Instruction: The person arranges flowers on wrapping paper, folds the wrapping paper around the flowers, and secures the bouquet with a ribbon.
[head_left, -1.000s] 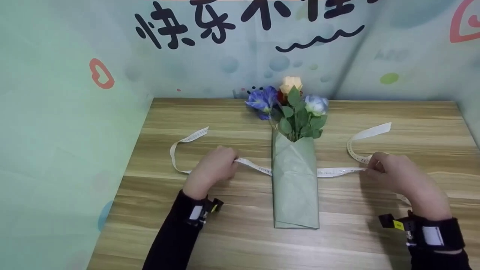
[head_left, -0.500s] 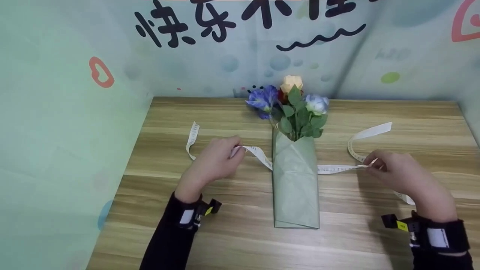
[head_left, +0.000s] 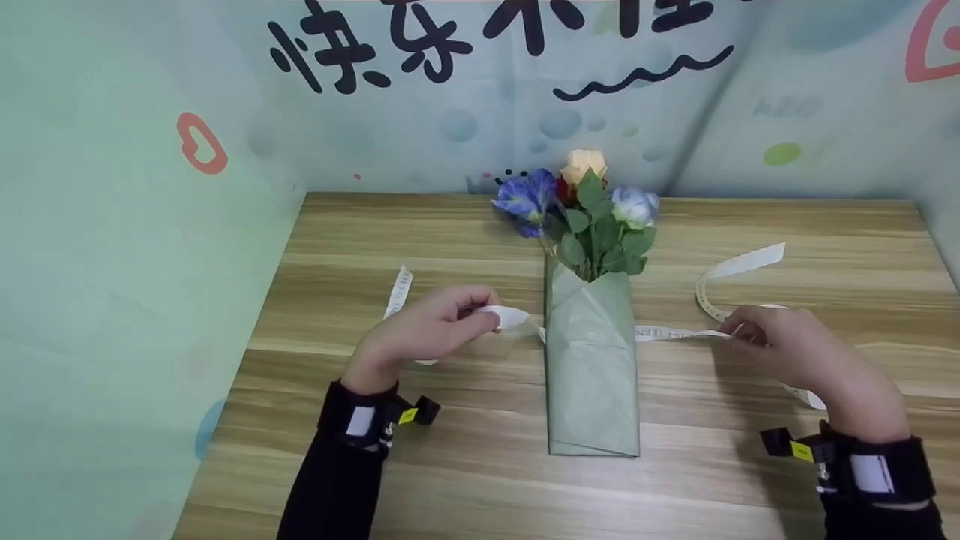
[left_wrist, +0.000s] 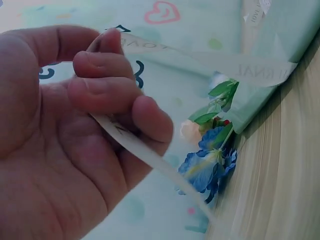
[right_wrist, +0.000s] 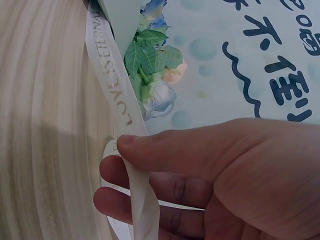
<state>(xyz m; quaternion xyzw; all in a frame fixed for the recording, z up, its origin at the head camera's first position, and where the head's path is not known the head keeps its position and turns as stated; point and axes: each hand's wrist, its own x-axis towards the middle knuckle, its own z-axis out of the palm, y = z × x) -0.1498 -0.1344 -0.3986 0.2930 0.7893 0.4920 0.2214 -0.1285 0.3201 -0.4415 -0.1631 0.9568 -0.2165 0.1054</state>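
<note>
A bouquet wrapped in pale green paper (head_left: 591,367) lies on the wooden table, its flowers (head_left: 589,202) pointing to the back wall. A white printed ribbon (head_left: 675,332) passes beneath the wrap and comes out on both sides. To the left of the bouquet, my left hand (head_left: 431,322) pinches the ribbon, which twists between hand and paper. In the left wrist view the ribbon (left_wrist: 150,155) runs through the curled fingers and trails down. On the other side my right hand (head_left: 795,352) pinches the ribbon between thumb and fingers; lettering shows on the ribbon (right_wrist: 112,75) in the right wrist view.
Loose ribbon ends curl on the table (head_left: 480,495) beyond each hand. A printed cloth backdrop (head_left: 420,142) with dark characters rises behind the table's back edge and along the left side. Both wrists wear black straps with small cameras.
My left hand has risen and shifted its hold on the ribbon, turning it over; the left loose end has been drawn closer. My right hand has barely moved, and the bouquet stays in place.
</note>
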